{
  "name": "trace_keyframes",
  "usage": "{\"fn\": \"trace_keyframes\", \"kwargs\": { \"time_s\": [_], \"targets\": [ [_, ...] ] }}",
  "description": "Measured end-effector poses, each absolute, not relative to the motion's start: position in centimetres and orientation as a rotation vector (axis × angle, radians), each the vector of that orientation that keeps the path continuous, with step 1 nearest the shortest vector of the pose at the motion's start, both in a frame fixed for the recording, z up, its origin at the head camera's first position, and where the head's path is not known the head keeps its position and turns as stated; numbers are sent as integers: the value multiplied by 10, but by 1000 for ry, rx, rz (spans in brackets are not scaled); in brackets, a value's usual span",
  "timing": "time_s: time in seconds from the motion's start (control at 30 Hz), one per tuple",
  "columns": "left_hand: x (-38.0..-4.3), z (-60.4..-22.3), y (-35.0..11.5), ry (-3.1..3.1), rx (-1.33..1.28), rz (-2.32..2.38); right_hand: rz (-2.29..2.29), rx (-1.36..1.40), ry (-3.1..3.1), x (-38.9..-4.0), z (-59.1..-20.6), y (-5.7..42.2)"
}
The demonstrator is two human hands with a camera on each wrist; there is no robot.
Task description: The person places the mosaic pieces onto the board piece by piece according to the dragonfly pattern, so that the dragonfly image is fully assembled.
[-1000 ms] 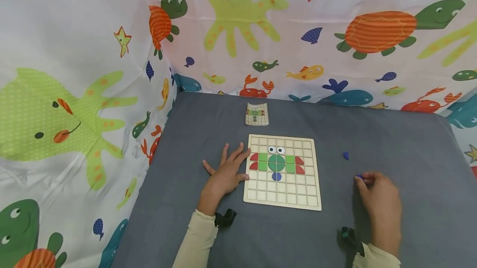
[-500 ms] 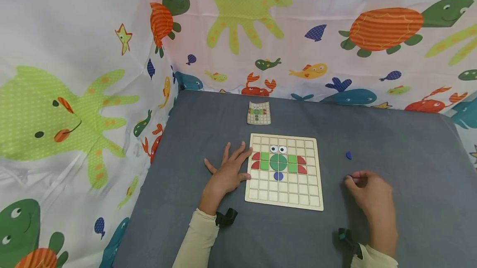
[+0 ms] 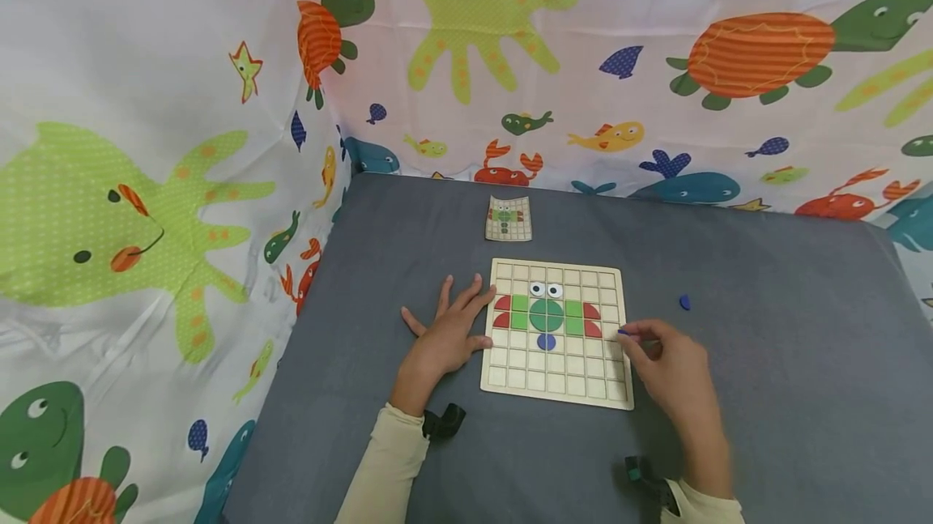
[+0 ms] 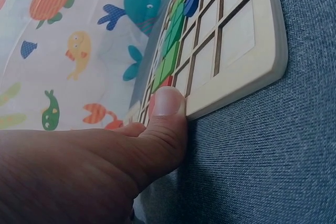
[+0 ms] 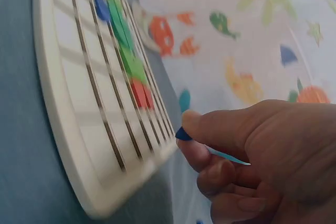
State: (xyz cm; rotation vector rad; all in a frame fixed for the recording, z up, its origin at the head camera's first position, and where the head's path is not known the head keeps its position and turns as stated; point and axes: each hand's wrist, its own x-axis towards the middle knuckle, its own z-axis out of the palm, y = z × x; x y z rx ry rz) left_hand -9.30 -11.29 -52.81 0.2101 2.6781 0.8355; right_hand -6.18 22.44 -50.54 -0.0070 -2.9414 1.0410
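A pale wooden grid board [image 3: 554, 382] lies on the table. Set into it are white eye pieces [image 3: 546, 290], a green circle [image 3: 547, 315], light green squares [image 3: 520, 312], red quarter-round pieces [image 3: 592, 320] and a blue circle of two halves [image 3: 546, 342]. My left hand [image 3: 440, 346] is spread at the board's left edge, its thumb and a fingertip touching the rim. Over the right rim, my right hand [image 3: 670, 366] pinches a small blue piece [image 5: 182, 134] between thumb and finger; its far part is hidden by the fingertips.
Another blue piece [image 3: 684, 303], half-round, lies on the grey table cloth [image 3: 809, 362] right of the board. Behind the board is a small patterned card [image 3: 509, 219] with a grid picture. A printed sea-animal curtain [image 3: 452, 135] borders the back and left.
My right hand has moved left with the blue piece, from the cloth to the board's right rim. The left hand stays at the board's left edge. The head view has shifted slightly.
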Motion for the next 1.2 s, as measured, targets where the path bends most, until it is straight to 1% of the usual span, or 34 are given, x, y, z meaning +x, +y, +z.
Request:
{"fn": "trace_keyframes", "kwargs": {
  "time_s": [0.13,0.47,0.97,1.2],
  "targets": [
    [-93,-528,-114,2672,211,840,1127,69,-2957,-61,-507,203],
    [-92,-526,-113,2671,214,840,1240,112,-3024,-55,-514,164],
    [-92,-524,-113,2674,210,847,1146,64,-3069,-54,-518,146],
    [-93,-527,-113,2672,207,841,1089,-2,-3124,-53,-517,141]
  ]
}}
